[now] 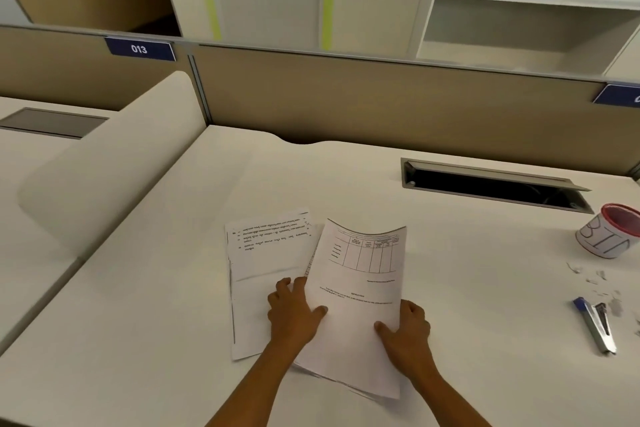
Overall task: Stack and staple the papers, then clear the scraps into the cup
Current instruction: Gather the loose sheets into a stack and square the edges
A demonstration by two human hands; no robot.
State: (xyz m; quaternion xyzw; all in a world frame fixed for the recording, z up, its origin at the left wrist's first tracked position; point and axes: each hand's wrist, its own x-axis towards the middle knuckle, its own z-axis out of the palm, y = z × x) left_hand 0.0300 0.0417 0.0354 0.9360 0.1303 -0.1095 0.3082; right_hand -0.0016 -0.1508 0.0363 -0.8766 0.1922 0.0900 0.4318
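Both of my hands hold a white sheet printed with a table, lifted slightly above the desk. My left hand grips its left edge and my right hand grips its right edge. Under and to the left lies another printed sheet, flat on the desk, with more sheets showing beneath the held one near the front. At the right stands a white cup with a red rim. Small paper scraps lie scattered in front of the cup. A blue and silver stapler rests beside them.
The white desk has an open cable slot at the back right. A tan partition closes the far side. A curved white divider rises on the left.
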